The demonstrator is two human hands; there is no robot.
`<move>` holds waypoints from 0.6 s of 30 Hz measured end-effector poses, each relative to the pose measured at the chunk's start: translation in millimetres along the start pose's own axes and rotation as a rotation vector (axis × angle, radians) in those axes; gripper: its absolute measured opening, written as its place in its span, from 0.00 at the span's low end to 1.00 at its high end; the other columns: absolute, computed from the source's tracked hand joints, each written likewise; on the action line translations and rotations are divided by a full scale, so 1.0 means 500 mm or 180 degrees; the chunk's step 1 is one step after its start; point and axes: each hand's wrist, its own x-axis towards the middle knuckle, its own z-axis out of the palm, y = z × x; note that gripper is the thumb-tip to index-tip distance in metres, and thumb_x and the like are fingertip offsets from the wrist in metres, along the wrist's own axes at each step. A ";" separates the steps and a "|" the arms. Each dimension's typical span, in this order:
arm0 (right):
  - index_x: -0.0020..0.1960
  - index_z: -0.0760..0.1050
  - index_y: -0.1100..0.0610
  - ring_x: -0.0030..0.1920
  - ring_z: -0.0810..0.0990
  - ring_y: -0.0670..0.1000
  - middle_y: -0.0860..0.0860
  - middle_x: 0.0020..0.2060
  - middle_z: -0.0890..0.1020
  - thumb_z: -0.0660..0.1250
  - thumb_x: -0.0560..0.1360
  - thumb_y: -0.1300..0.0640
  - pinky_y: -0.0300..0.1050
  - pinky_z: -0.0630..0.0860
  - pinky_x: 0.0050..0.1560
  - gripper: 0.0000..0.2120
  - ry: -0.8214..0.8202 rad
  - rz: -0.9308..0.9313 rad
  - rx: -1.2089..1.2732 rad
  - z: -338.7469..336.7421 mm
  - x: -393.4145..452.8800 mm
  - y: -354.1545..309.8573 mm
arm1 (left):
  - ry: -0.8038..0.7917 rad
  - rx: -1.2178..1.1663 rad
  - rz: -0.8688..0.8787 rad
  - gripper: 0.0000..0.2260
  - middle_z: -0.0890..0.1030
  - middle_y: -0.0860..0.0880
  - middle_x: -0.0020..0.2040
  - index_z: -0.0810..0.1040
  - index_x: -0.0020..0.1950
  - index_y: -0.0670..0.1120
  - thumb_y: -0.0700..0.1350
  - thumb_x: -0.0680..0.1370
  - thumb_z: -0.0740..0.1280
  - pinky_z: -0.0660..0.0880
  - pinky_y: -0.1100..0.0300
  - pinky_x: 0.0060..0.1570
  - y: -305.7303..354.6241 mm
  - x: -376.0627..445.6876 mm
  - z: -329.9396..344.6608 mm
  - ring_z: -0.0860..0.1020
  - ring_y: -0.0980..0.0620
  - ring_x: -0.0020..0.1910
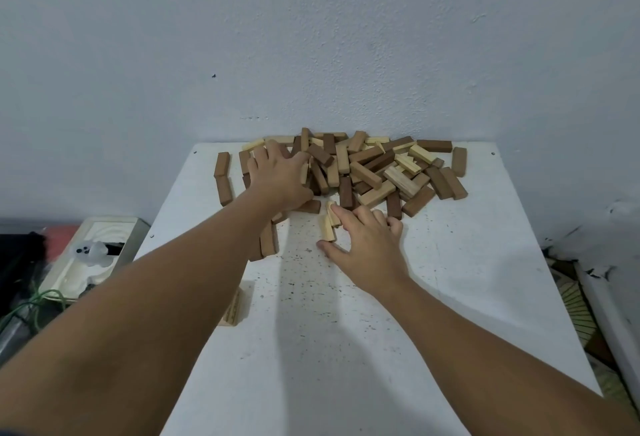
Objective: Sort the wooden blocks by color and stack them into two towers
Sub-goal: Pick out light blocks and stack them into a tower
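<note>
Both hands (280,177) (367,245) reach into mixed blocks (374,165).

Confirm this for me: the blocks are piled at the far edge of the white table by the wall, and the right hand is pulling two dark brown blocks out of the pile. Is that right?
Not quite. The head view shows the right hand on light, pale wooden blocks, not dark brown ones. The rest stands: the pile sits at the far edge of the white table by the wall.
</note>
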 end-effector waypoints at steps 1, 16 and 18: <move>0.75 0.69 0.42 0.56 0.70 0.47 0.41 0.51 0.71 0.64 0.77 0.31 0.47 0.56 0.60 0.30 -0.0077 0.0028 0.0025 -0.002 0.001 0.000 | -0.0157 0.0115 -0.0037 0.31 0.61 0.38 0.72 0.66 0.76 0.60 0.58 0.74 0.70 0.59 0.42 0.72 0.003 0.008 -0.009 0.60 0.34 0.70; 0.65 0.79 0.43 0.56 0.74 0.45 0.42 0.50 0.73 0.69 0.78 0.40 0.43 0.53 0.57 0.18 -0.0064 0.0021 0.0355 0.004 0.012 0.005 | 0.0247 -0.0490 -0.0103 0.26 0.66 0.44 0.67 0.74 0.70 0.59 0.57 0.73 0.75 0.61 0.47 0.69 -0.011 -0.044 -0.023 0.63 0.38 0.68; 0.64 0.80 0.44 0.56 0.74 0.46 0.42 0.49 0.73 0.69 0.78 0.42 0.43 0.53 0.57 0.16 -0.0041 0.0006 0.0313 0.004 0.008 0.005 | 0.0214 -0.0566 -0.0010 0.28 0.69 0.45 0.67 0.74 0.70 0.57 0.59 0.72 0.76 0.61 0.47 0.69 -0.012 -0.076 -0.022 0.63 0.39 0.70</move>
